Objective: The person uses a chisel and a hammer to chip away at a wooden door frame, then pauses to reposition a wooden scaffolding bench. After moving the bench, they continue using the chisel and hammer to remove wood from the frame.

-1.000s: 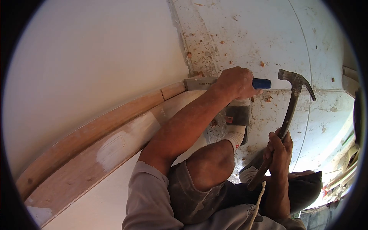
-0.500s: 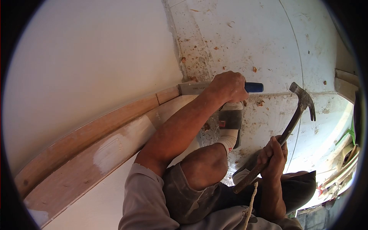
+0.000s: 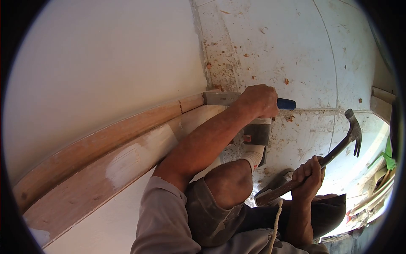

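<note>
- My left hand (image 3: 259, 101) is clamped on the chisel (image 3: 222, 98), fingers curled tight round it and knuckles uppermost; its blue handle (image 3: 286, 103) pokes out past the right side of my fist.
- The chisel lies crosswise ahead of me, broad metal blade to the left — the blade's end sits at the near end of the wooden strip (image 3: 105, 137), close by the white wall (image 3: 110, 55).
- A dark line crosses the strip a little back from the blade.
- My right hand (image 3: 308, 178) has its fingers wrapped round the shaft of the hammer (image 3: 336, 151), with the butt sticking out below, over my legs.
- The hammer slants up and to the right, its head (image 3: 353, 132) well apart from the chisel — claw turned downward.
- Alongside the strip runs a flat board (image 3: 80, 199) with a pale patch (image 3: 123, 167) on it.
- My bare knee (image 3: 228, 186) is between my arms, and a dark shoe strap (image 3: 259, 132) shows just under my left hand.
- Brown crumbs dot the pale floor (image 3: 292, 55).
- A light cord (image 3: 275, 220) hangs beside my right forearm.
</note>
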A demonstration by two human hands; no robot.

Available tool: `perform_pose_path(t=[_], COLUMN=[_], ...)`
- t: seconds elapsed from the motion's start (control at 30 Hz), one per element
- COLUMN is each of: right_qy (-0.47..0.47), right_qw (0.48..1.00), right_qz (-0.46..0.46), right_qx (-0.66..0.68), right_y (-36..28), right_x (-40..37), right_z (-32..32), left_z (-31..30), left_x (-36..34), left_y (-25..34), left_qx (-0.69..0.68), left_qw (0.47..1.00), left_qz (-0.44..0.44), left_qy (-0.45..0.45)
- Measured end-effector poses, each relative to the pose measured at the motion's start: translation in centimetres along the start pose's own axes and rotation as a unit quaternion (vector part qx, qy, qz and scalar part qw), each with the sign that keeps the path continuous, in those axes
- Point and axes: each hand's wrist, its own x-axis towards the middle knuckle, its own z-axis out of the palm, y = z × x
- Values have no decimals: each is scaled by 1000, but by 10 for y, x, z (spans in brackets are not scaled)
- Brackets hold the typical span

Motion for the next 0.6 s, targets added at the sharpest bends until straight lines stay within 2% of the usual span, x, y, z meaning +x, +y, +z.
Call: perform_pose_path(t=[0.07,0.1,0.13,0.2,0.27,0.4,0.47,0.53,0.57,0.6], right_qy=[-35,-92,-134,-111,-88,7,16,4,-70,-150], right_qw=[995,974,958,969,981,1000,998,1000,989,945], right_qz=[66,111,127,147,111,-28,-53,11,64,117], right_qx=[-66,-174,-222,-165,-134,-7,21,-16,-116,-265], right_y=[8,9,12,2,-7,-23,-17,-2,9,8], right_x=[-5,-4,-3,-7,-2,8,11,1,-4,-4], right_z=[-3,-6,-9,-1,-1,-3,-5,-3,-7,-8], left_z=[-1,-3,-6,-11,-5,-5,-6,-8,-7,-3], left_x=[-1,-2,-2,-1,-4,-1,-2,-3,-2,-1], left_y=[2,3,4,7,3,2,2,1,1,1], left_qx=[21,22,14,11,15,3,13,11,8,10], left_qw=[1000,1000,1000,1000,1000,1000,1000,1000,1000,1000], left_qz=[4,7,-5,-13,15,-1,7,6,6,9], left_qy=[1,-1,-5,-3,13,8,6,4,-2,-5])
